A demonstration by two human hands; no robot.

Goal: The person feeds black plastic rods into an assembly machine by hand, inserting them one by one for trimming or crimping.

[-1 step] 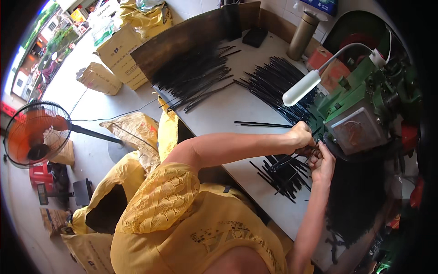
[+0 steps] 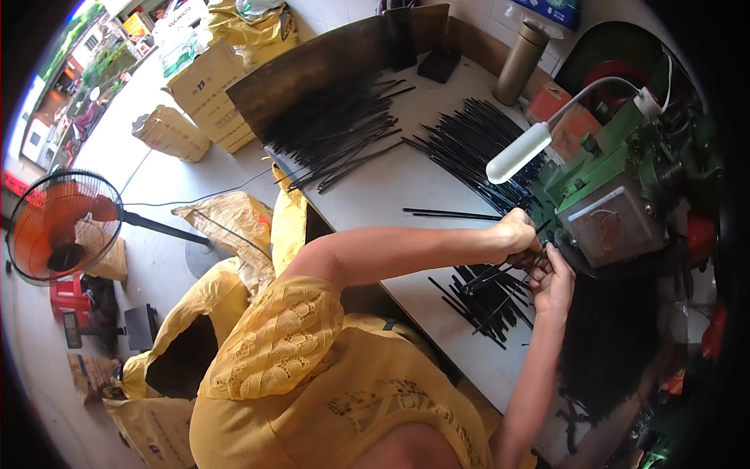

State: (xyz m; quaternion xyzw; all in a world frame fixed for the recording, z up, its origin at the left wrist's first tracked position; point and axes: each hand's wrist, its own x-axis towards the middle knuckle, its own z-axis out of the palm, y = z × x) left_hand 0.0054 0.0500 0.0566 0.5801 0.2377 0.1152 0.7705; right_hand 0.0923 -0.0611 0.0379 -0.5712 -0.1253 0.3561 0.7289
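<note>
My left hand reaches across the table with its fingers closed around thin black rods. Two of those rods stick out to the left of it. Close beside it, my right hand pinches at the front of a green machine. Its fingertips nearly meet those of the left, and what lies between them is hidden. Below both hands is a loose heap of black rods. A dense pile of similar rods lies beyond the left hand, against the machine.
A white lamp hangs over the rods beside the machine. More black rods lie at the far left, by an upright board. A metal flask stands at the back. Sacks, cartons and a fan are on the floor.
The view has shifted very slightly. Both hands keep the same place and grip at the machine.
</note>
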